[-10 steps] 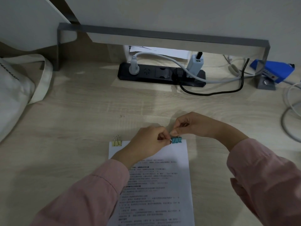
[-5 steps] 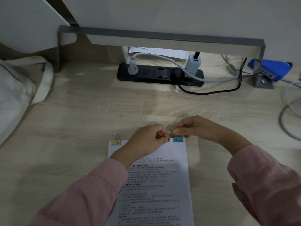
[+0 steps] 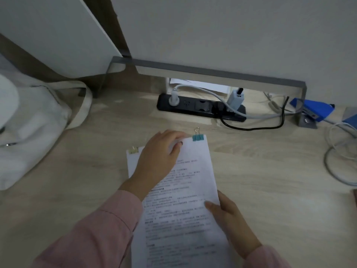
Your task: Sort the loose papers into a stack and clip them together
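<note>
Both left grip (image 3: 154,159) and right grip (image 3: 231,225) clasp paper stack (image 3: 193,190) at pale wooden desk (image 3: 270,180)

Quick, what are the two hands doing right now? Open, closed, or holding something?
Left hand: holds the top edge of the paper stack, beside the teal clip.
Right hand: pinches the paper stack's right edge, thumb on top.

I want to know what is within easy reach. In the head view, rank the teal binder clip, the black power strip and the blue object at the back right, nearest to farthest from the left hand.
From the left hand:
1. teal binder clip, just right of its fingertips, on the paper stack top edge.
2. black power strip, behind, by the wall.
3. blue object, far back right.
</note>
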Demonstrator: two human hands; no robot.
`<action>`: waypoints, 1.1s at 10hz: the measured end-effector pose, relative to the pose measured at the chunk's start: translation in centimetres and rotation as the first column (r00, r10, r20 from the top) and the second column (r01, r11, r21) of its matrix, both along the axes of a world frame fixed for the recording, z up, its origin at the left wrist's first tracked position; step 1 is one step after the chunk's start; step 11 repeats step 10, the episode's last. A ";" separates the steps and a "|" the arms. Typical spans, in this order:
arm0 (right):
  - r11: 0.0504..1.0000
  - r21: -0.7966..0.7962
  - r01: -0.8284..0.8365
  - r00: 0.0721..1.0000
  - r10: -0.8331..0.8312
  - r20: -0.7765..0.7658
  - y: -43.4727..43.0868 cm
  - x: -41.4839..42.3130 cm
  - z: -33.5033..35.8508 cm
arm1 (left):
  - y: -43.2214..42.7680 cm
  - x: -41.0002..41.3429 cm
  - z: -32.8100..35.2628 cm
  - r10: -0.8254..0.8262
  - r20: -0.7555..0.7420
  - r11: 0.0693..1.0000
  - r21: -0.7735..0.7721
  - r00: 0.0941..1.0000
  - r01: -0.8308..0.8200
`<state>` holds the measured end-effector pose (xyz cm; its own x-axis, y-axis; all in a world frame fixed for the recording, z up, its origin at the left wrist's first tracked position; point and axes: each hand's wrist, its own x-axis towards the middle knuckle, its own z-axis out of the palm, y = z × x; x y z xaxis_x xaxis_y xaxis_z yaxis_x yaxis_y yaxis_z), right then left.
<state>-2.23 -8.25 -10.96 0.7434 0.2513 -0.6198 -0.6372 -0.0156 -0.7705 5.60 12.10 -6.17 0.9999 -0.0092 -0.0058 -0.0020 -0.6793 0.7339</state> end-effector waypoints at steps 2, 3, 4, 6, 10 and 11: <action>0.981 0.136 0.135 0.990 -0.128 -0.059 8.2 3.2 0.1 | 5.9 -5.9 -3.7 0.091 -0.187 0.989 0.133 0.978 -0.067; 0.970 0.173 0.172 0.984 -0.161 -0.074 12.0 4.3 -0.1 | 8.3 -9.1 -6.4 0.197 -0.222 0.951 0.281 0.955 -0.130; 0.989 0.044 0.138 0.990 -0.138 -0.006 15.0 5.1 -0.5 | 10.0 -11.6 -8.7 0.283 -0.181 0.883 0.434 0.942 -0.182; 0.878 -0.479 0.015 0.925 0.169 0.340 18.2 5.0 -2.0 | 12.9 -12.4 -10.4 0.284 -0.126 0.824 0.539 0.950 -0.175; 0.740 -0.660 -0.127 0.912 0.349 0.217 15.5 4.4 0.0 | 14.3 -12.8 -10.7 0.231 -0.043 0.848 0.499 0.972 -0.179; 0.740 -0.660 -0.127 0.912 0.349 0.217 15.5 4.4 0.0 | 14.3 -12.8 -10.7 0.231 -0.043 0.848 0.499 0.972 -0.179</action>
